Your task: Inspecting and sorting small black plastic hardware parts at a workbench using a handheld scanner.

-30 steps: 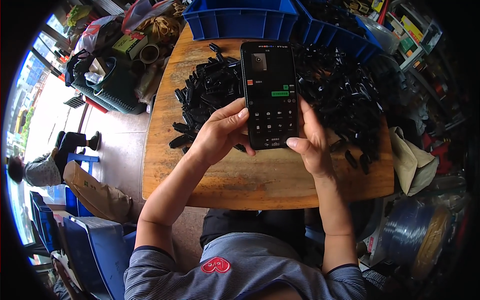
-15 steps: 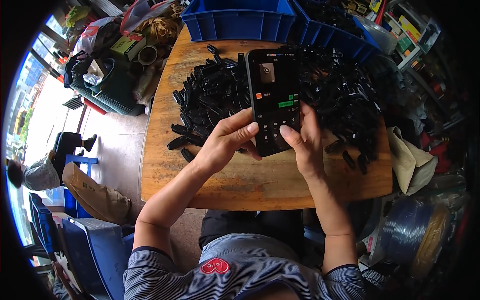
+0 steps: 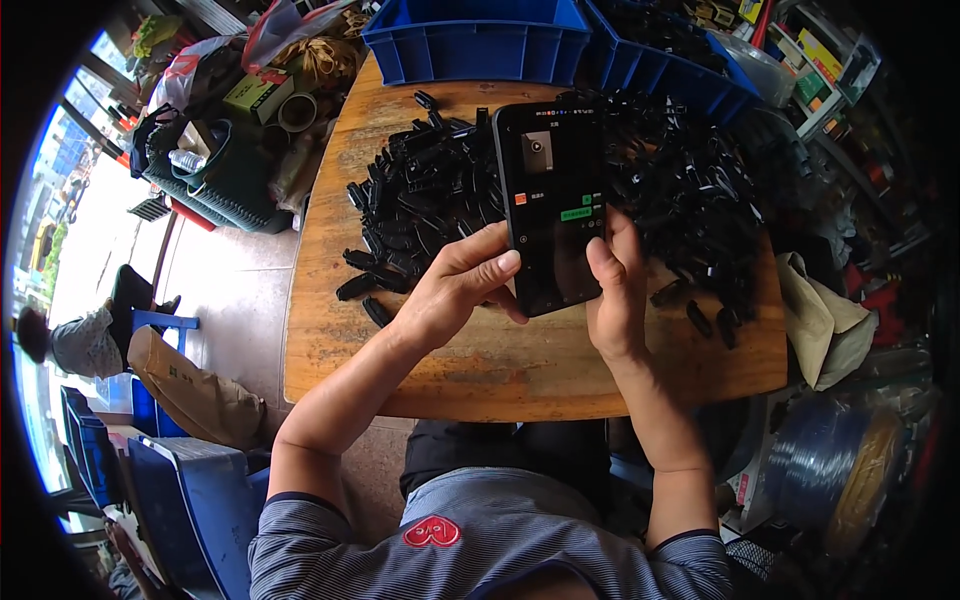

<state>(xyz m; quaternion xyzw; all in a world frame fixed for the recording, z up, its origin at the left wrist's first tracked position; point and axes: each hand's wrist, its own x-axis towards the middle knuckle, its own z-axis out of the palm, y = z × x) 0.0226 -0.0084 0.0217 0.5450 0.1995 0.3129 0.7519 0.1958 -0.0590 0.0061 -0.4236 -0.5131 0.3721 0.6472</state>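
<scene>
A dark smartphone (image 3: 550,250) is held upright over the wooden table (image 3: 480,375), its lit screen showing a chat page. My left hand (image 3: 460,285) grips its lower left side, with the thumb on the edge and the fingers behind. On the phone's right side my right hand (image 3: 615,285) supports it, its thumb raised beside the screen edge and its fingers partly hidden behind. Behind the phone lie two heaps of small black plastic parts, a left heap (image 3: 430,185) and a right heap (image 3: 695,205).
Two blue bins stand at the table's far edge: one (image 3: 480,50) at the middle and one (image 3: 670,70) holding black parts. A beige sack (image 3: 825,325) lies off the right edge. At left are a dark basket (image 3: 225,180) and a seated person (image 3: 85,340).
My right thumb has lifted off the screen and moved to the phone's right edge. The lower part of the screen has changed from icons to mostly dark. The phone stays nearly in place.
</scene>
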